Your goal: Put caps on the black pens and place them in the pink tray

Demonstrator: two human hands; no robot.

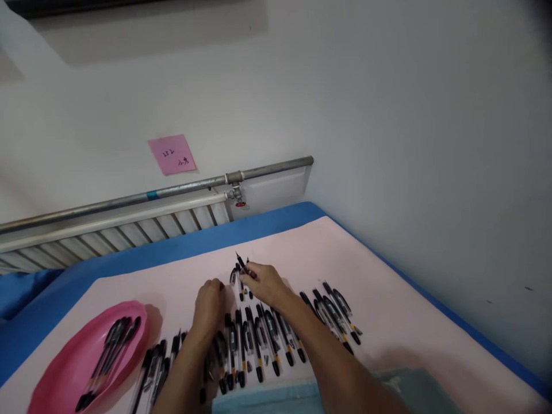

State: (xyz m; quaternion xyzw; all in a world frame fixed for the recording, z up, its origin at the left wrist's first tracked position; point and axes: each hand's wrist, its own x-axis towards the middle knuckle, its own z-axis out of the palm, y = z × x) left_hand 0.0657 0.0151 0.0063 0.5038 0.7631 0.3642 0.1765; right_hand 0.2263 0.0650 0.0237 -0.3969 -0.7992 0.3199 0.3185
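Observation:
My right hand (265, 283) is closed in a pinch on a black pen (240, 261), its bare tip pointing up and to the left. Below that hand, a few pen parts (241, 292) and a loose black cap (233, 276) lie on the pink sheet. My left hand (209, 305) rests just left of these with its fingers curled in; whatever is in them is hidden. Nearer to me, a row of clear-barrelled pens (259, 359) with black ends spreads between my forearms, caps and small parts lying among them. Part of the row is covered by my arms.
At left, a pink plastic basin (56, 374) holds several capped pens (110, 356). More pens lie in a group (334, 313) to the right and another (150, 368) beside the basin. Behind the blue table edge (267, 219) are a radiator (142, 231) and pipe.

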